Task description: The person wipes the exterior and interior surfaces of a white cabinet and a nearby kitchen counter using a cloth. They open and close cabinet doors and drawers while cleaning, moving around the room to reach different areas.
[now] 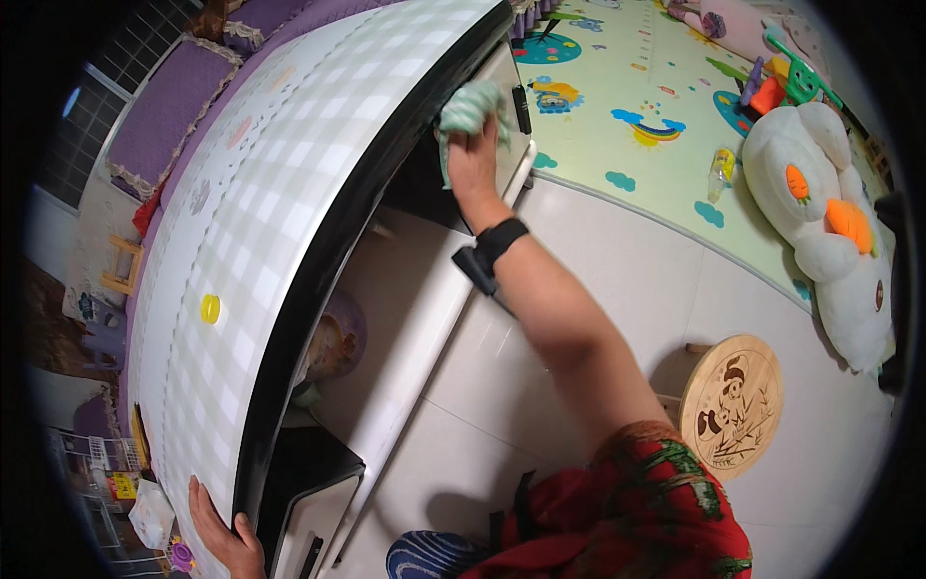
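Note:
My right hand (470, 170), with a black band on its wrist, grips a bunched green-and-white cloth (470, 108). The cloth is against the far end of the table's side, by a pale drawer front with a black handle (521, 108). My left hand (226, 539) rests on the near end of the tabletop, fingers spread and thumb at the black table edge (286, 347). A checked white-and-grey cover (249, 239) lies over the tabletop. On it sits a small yellow round lid (210, 309).
A round wooden stool (734, 405) with a panda design stands on the tiled floor to the right. Beyond lie a patterned play mat (600, 145), a plastic bottle (721, 174) and a white plush toy (810, 195). A white rail (427, 376) runs low along the table's side.

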Demonstrator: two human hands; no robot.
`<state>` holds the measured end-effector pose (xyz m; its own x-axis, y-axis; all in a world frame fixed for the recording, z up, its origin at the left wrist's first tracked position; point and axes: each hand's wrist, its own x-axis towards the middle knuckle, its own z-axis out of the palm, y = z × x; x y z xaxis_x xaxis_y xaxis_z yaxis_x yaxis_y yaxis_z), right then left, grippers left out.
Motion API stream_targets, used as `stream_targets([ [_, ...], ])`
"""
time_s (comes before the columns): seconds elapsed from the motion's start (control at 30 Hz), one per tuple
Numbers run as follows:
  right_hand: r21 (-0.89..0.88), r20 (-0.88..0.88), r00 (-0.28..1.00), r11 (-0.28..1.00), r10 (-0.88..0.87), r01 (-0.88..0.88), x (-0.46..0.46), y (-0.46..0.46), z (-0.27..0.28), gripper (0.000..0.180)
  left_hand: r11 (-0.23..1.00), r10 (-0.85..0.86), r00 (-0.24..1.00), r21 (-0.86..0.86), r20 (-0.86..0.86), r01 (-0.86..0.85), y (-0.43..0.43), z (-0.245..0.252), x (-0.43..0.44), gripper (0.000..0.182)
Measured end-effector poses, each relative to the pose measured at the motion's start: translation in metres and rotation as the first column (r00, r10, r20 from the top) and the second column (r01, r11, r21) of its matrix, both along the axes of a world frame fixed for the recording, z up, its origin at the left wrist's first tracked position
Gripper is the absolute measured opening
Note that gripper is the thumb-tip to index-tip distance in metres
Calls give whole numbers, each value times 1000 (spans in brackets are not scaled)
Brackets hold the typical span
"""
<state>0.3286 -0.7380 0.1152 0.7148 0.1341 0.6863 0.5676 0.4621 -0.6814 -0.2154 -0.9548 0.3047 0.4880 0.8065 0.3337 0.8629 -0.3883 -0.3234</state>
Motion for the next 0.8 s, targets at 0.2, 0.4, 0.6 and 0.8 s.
stream_targets([
  [0.2, -313, -313, 948, 949, -63, -40, -7, -5, -102, 35, 1000, 28, 1000, -3, -7, -28, 1, 0, 0, 59],
  [0.4, -910, 379, 923, 157, -62, 384, 38, -14, -87, 37, 1000, 20, 1000, 18, 0, -20, -1, -1, 0, 57],
  [0.6, -227, -185, 983, 972, 13, -56, 72, 18, -8, 47, 995, 102, 995, 21, -21, -101, 0, -3, 1, 59],
  [0.8, -242, -320, 941, 970, -110, 32, 46, 16, -94, 44, 995, 104, 995, -2, -7, -104, -1, -2, 0, 60],
])
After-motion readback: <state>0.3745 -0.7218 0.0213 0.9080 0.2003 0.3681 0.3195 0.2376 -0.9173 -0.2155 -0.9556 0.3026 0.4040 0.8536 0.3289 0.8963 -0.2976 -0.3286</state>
